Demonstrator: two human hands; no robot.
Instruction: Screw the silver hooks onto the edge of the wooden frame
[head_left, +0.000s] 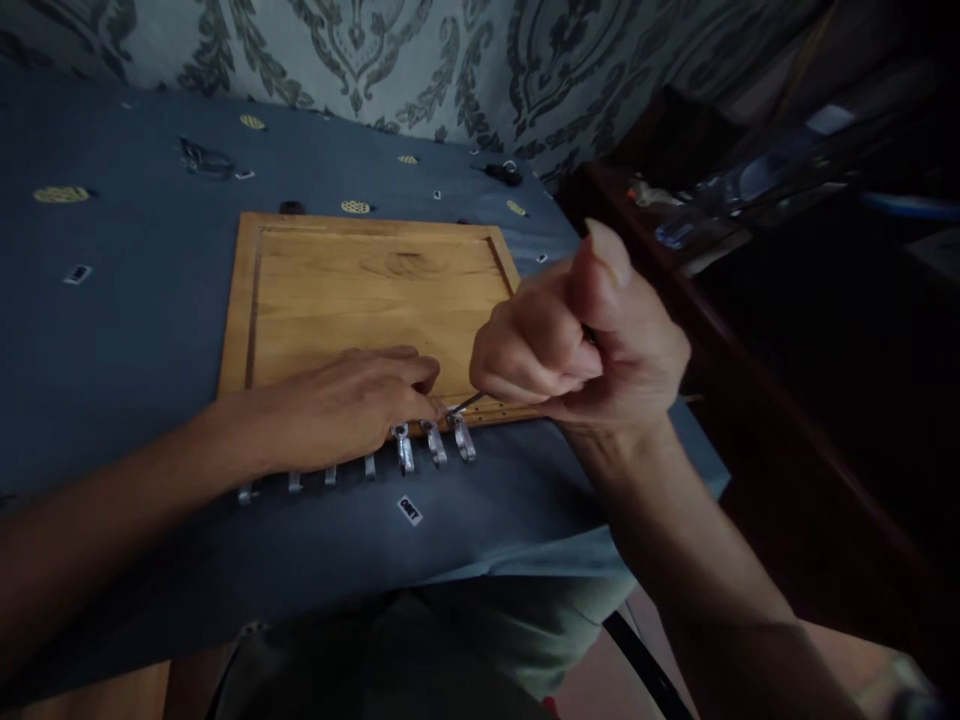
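Bare forearms (694, 540) — dull-green legwear (536, 630)

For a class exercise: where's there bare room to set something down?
Free: cloth left of the wooden board, beyond the left forearm; the board's middle, behind the left hand. Crowded: its near edge, with metal pieces and the right hand.

centre: smooth, visibly grained wood on board (375, 290) | lower centre: glossy, smooth metal on fittings (406, 452) | left: matt cloth on table cover (142, 340) | just below centre: metal on screwdriver shaft (469, 402)
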